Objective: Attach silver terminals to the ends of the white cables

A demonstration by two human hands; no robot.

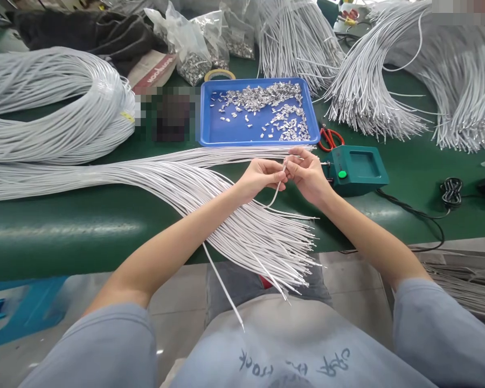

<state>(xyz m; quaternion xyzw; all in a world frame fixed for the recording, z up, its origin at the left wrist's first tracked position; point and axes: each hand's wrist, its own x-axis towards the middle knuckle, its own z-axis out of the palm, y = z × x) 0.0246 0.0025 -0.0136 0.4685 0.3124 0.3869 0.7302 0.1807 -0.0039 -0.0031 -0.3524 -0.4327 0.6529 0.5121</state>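
Bright, pale light is falling over the green table (84,253), seemingly from above, and it is leaving a long whitish streak of glare along the front edge on my left. Metal pieces (262,97) are glinting in the blue tray (238,126). Soft shade is lying across my shirt (299,342). The wide lens is bowing the table edge and stretching my sleeves (117,334) toward the corners. The far-right cables (464,81) are looking hazy, and blocky pixels are masking a few patches. My left hand (258,175) and right hand (309,175) are showing fairly clearly, though the white cable's (275,195) tip is coming out too small to tell.
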